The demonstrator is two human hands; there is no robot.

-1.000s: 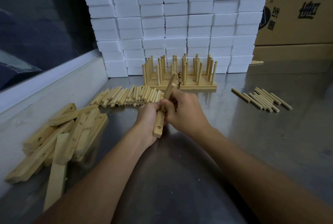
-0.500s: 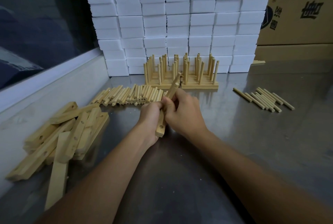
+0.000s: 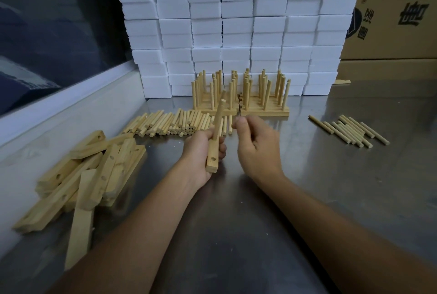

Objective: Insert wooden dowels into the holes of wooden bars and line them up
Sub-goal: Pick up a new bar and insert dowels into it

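My left hand [image 3: 201, 151] grips a wooden bar [image 3: 216, 137] with holes, tilted up and away over the steel table. My right hand [image 3: 256, 147] hovers just right of the bar, fingers loosely curled, and I see nothing in it. A row of loose dowels [image 3: 170, 124] lies just beyond my hands. Finished bars with upright dowels [image 3: 241, 95] stand lined up in front of the white blocks. A heap of bare bars [image 3: 80, 180] lies at the left.
A second small bunch of dowels [image 3: 350, 131] lies at the right. A wall of white foam blocks [image 3: 236, 26] closes the back, a cardboard box [image 3: 397, 14] stands at the back right, and a raised ledge [image 3: 63, 114] runs along the left.
My right hand has let go of the bar and moved right, away from it. The left hand still holds the bar, now alone.
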